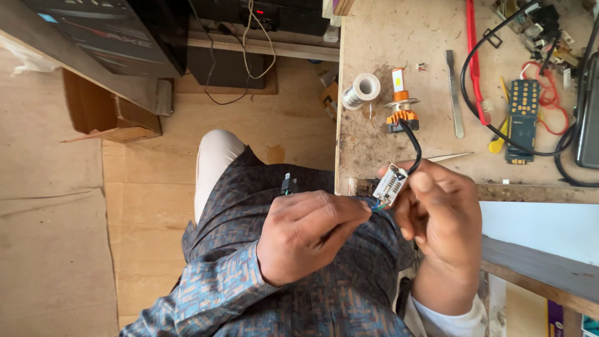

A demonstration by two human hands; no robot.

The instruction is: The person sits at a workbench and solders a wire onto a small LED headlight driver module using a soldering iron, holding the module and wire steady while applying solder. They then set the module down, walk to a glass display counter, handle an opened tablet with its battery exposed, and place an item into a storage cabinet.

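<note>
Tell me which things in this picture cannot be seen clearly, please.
- Head view: wire ends under the small circuit board are covered by the left hand fingertips.
- Right hand palm side is turned away; its grip on the board is partly hidden.
- Dark device is cut off by the right edge.
- Parts at the top are too small to identify.

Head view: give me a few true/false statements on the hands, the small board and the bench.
1. The right hand holds a small circuit board. True.
2. The left hand rests flat on the workbench. False: it is raised off the bench, fingertips pinching at the wires on the board's lower end.
3. A black cable runs from the board to an orange-collared lamp bulb on the bench. True.
4. The solder spool lies right of the bulb. False: it lies to its left.
5. The metal file is in the left hand. False: it lies on the bench.
</note>
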